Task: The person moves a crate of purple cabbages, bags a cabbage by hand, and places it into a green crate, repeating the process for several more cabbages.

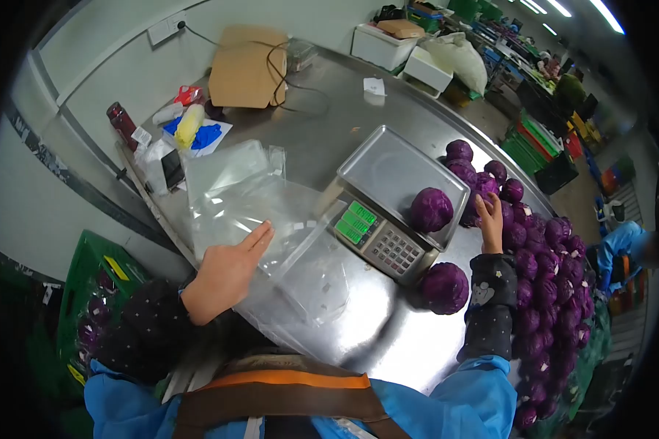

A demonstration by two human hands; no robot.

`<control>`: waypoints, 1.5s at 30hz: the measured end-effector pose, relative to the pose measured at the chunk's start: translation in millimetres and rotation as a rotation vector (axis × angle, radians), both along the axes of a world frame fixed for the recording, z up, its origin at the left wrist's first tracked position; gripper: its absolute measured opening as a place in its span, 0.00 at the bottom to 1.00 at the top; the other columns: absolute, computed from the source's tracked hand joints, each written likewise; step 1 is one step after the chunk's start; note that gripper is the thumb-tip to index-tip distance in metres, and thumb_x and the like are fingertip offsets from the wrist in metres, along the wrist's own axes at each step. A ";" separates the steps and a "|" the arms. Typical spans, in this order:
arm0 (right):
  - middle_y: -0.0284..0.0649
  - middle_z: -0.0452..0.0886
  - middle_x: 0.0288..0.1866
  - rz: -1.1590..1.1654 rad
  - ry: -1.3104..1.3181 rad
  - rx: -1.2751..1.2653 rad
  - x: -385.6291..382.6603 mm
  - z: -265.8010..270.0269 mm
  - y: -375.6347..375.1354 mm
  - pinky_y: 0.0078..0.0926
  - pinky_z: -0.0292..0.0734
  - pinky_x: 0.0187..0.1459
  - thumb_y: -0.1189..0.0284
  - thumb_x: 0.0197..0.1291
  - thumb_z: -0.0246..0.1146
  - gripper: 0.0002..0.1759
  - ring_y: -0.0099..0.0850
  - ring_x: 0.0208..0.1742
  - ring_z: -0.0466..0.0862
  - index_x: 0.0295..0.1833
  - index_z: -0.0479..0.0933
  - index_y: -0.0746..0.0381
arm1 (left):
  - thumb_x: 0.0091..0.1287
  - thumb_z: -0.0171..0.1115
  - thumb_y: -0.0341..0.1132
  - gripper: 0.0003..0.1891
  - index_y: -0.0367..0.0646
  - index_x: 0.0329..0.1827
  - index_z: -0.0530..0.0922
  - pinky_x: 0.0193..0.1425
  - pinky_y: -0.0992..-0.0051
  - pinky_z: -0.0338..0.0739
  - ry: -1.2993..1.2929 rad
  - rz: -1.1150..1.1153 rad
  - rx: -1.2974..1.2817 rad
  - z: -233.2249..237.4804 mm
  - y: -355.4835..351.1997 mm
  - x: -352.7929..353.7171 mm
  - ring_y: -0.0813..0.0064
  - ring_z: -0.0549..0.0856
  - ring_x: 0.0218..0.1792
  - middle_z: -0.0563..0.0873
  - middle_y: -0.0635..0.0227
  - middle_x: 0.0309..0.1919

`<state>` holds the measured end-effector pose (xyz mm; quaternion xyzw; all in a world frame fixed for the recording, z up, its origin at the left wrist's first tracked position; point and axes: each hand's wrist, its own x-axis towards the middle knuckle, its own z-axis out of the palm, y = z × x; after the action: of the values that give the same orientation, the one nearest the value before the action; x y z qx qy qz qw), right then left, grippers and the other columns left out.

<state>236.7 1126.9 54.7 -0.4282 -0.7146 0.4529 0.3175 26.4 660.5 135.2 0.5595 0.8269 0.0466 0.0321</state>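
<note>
My left hand (223,276) rests low over a pile of clear plastic bags (230,212), its index and middle fingers stretched out together. At the right, my right hand (492,223) reaches to the edge of a heap of red cabbages (545,289), fingers apart and fingertips right at the nearest heads. Between the hands stands a digital scale (395,249) with a lit green display and a metal pan. One red cabbage (431,210) sits on the pan's near right corner. Another red cabbage (445,288) lies on the steel table (388,340) beside the keypad.
A green crate (88,256) with bagged cabbages stands at the lower left. Along the wall are a dark red flask (121,121), a phone (173,168), blue and yellow items and a cardboard piece (247,69) with a cable. A person in blue (622,252) is at the right.
</note>
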 end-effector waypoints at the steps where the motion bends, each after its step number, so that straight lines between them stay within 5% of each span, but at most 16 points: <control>1: 0.46 0.73 0.57 -0.001 -0.007 -0.001 -2.2 -5.9 1.3 0.29 0.72 0.43 0.47 0.53 0.64 0.39 0.32 0.51 0.75 0.65 0.63 0.56 | 0.45 0.56 0.22 0.36 0.36 0.65 0.64 0.29 0.66 0.75 -0.006 0.008 -0.011 -4.6 -1.3 3.4 0.61 0.81 0.22 0.66 0.65 0.68; 9: 0.44 0.78 0.52 0.411 -0.031 -0.226 -72.0 -65.1 18.3 0.27 0.74 0.51 0.55 0.52 0.67 0.35 0.33 0.48 0.80 0.59 0.70 0.67 | 0.53 0.55 0.26 0.31 0.36 0.65 0.65 0.27 0.69 0.75 0.029 0.034 -0.059 -16.7 15.7 31.3 0.64 0.82 0.22 0.67 0.63 0.67; 11: 0.46 0.75 0.57 0.551 0.375 -0.473 -57.4 -116.2 37.3 0.29 0.71 0.57 0.60 0.58 0.62 0.28 0.34 0.53 0.78 0.59 0.71 0.65 | 0.56 0.54 0.28 0.28 0.36 0.63 0.66 0.27 0.69 0.76 0.309 -0.113 -0.091 -50.7 18.3 43.3 0.67 0.82 0.22 0.68 0.62 0.65; 12: 0.47 0.74 0.58 0.434 0.541 -0.640 -45.1 -43.0 -44.4 0.33 0.70 0.60 0.58 0.60 0.59 0.28 0.35 0.55 0.77 0.60 0.70 0.67 | 0.57 0.53 0.28 0.27 0.35 0.63 0.67 0.27 0.69 0.76 0.205 -0.147 -0.133 -98.9 11.5 50.4 0.69 0.83 0.22 0.68 0.62 0.65; 15: 0.51 0.64 0.66 0.674 0.886 -1.015 -14.4 -59.1 -159.3 0.42 0.64 0.65 0.49 0.59 0.54 0.41 0.44 0.63 0.69 0.67 0.57 0.69 | 0.54 0.55 0.28 0.29 0.36 0.63 0.67 0.26 0.67 0.76 0.024 -0.173 -0.280 -177.7 6.0 65.6 0.66 0.84 0.24 0.69 0.63 0.64; 16: 0.53 0.61 0.68 0.647 0.875 -1.219 -2.8 -67.7 -196.1 0.43 0.62 0.67 0.46 0.57 0.53 0.45 0.46 0.67 0.67 0.69 0.53 0.69 | 0.54 0.55 0.28 0.29 0.36 0.63 0.67 0.26 0.67 0.76 0.037 -0.192 -0.271 -166.8 11.9 62.6 0.66 0.84 0.24 0.69 0.63 0.64; 18: 0.53 0.59 0.69 0.810 0.551 -0.905 16.5 -49.8 -283.0 0.43 0.61 0.67 0.46 0.57 0.54 0.46 0.44 0.67 0.66 0.71 0.50 0.67 | 0.49 0.58 0.26 0.32 0.38 0.63 0.66 0.27 0.64 0.77 -0.165 -0.147 -0.148 -120.7 14.5 74.9 0.58 0.85 0.26 0.69 0.63 0.65; 21: 0.52 0.59 0.69 0.833 0.744 -1.143 45.1 -94.6 -322.5 0.43 0.61 0.67 0.49 0.57 0.56 0.46 0.43 0.68 0.66 0.72 0.49 0.67 | 0.45 0.57 0.22 0.36 0.39 0.64 0.65 0.30 0.61 0.78 -0.359 -0.121 -0.044 -41.6 16.1 89.0 0.52 0.83 0.29 0.66 0.63 0.67; 26: 0.43 0.63 0.67 0.072 0.812 -1.372 70.9 -36.9 -368.6 0.36 0.74 0.57 0.56 0.67 0.51 0.33 0.38 0.63 0.71 0.73 0.50 0.53 | 0.42 0.55 0.20 0.41 0.41 0.68 0.61 0.36 0.62 0.78 -0.536 -0.433 0.004 -21.7 15.7 126.9 0.46 0.81 0.41 0.64 0.57 0.68; 29: 0.44 0.62 0.69 0.051 0.721 -1.165 102.5 -14.8 -381.4 0.35 0.75 0.56 0.57 0.66 0.53 0.37 0.39 0.59 0.75 0.73 0.49 0.62 | 0.42 0.52 0.17 0.44 0.45 0.71 0.59 0.33 0.68 0.77 -0.707 -0.567 0.051 -12.6 27.1 136.5 0.54 0.83 0.38 0.64 0.58 0.68; 32: 0.49 0.77 0.55 0.467 0.634 -0.974 169.1 24.1 -361.1 0.30 0.75 0.54 0.66 0.63 0.57 0.30 0.33 0.54 0.79 0.66 0.62 0.71 | 0.42 0.51 0.14 0.47 0.48 0.73 0.55 0.29 0.77 0.75 -1.040 -0.449 -0.109 19.7 54.0 125.8 0.71 0.83 0.31 0.62 0.58 0.70; 34: 0.49 0.80 0.49 0.055 0.655 -0.490 202.9 38.6 -341.1 0.29 0.78 0.49 0.77 0.53 0.60 0.30 0.33 0.45 0.83 0.64 0.65 0.71 | 0.43 0.50 0.13 0.48 0.49 0.74 0.53 0.28 0.80 0.73 -1.257 -0.299 -0.319 26.8 72.8 113.5 0.81 0.82 0.29 0.61 0.58 0.71; 37: 0.55 0.69 0.60 -0.320 -0.316 0.367 268.1 0.7 -258.5 0.40 0.69 0.57 0.66 0.35 0.76 0.49 0.48 0.58 0.72 0.66 0.62 0.60 | 0.43 0.53 0.13 0.49 0.50 0.74 0.52 0.26 0.84 0.71 -1.471 -0.265 -0.199 29.4 93.7 106.1 0.91 0.73 0.26 0.61 0.59 0.70; 39: 0.58 0.57 0.69 -0.349 -0.990 0.303 297.1 -35.1 -232.3 0.50 0.66 0.60 0.57 0.25 0.79 0.60 0.59 0.65 0.62 0.69 0.57 0.47 | 0.43 0.52 0.12 0.49 0.51 0.74 0.53 0.25 0.84 0.69 -1.371 -0.258 -0.192 37.7 95.1 107.3 0.91 0.69 0.21 0.63 0.61 0.69; 41: 0.56 0.64 0.62 -0.298 -1.138 0.157 311.5 -73.8 -216.4 0.49 0.70 0.56 0.54 0.21 0.80 0.54 0.60 0.59 0.67 0.63 0.67 0.49 | 0.43 0.53 0.15 0.49 0.52 0.74 0.52 0.25 0.85 0.67 -1.220 -0.266 -0.261 40.1 97.3 106.2 0.90 0.68 0.20 0.69 0.60 0.65; 45: 0.54 0.73 0.53 -0.336 -0.884 -0.019 319.3 -65.8 -195.0 0.44 0.74 0.52 0.60 0.28 0.76 0.44 0.50 0.51 0.77 0.58 0.70 0.57 | 0.42 0.56 0.20 0.50 0.51 0.75 0.50 0.40 0.79 0.73 -1.140 -0.328 -0.270 22.8 92.6 100.6 0.77 0.78 0.34 0.74 0.56 0.61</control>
<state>555.9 931.9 -11.2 -0.6926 -0.6979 0.1760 0.0479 127.0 753.1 158.1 0.5577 0.5810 0.2281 0.5472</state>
